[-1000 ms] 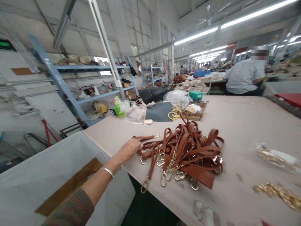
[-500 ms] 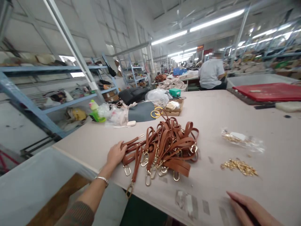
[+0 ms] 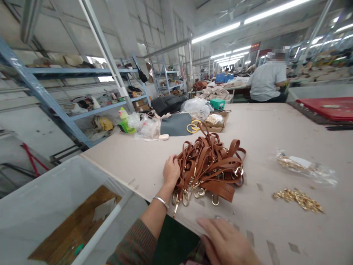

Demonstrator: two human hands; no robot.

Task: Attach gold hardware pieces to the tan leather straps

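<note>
A heap of brown leather straps (image 3: 209, 162) with gold-coloured metal clasps lies on the table. My left hand (image 3: 171, 171) is at the heap's left side, its fingers curled around the outer straps; some fingertips are hidden. Several clasps hang toward the table's near edge. Slightly blurred, my right hand (image 3: 226, 239) is over the near edge, below the heap. Its fingers stretch to the left, the thumb stands apart, and nothing shows in it. To the right lies a small pile of gold metal clasps (image 3: 298, 200), with a clear plastic bag of gold hardware (image 3: 306, 165) behind it.
Farther back on the table (image 3: 132, 158) are yellow rings (image 3: 193, 126), a grey sheet (image 3: 176, 125), a cardboard box (image 3: 217, 127) and plastic bags. A white bin (image 3: 91, 176) stands at the near left. A red board (image 3: 328, 106) lies at the right. Beyond the table, a person (image 3: 267, 81) sits.
My left hand has moved right, pushing the loose straps on the left into the heap. My right hand has come left from the lower right to just below the heap. The view has shifted left.
</note>
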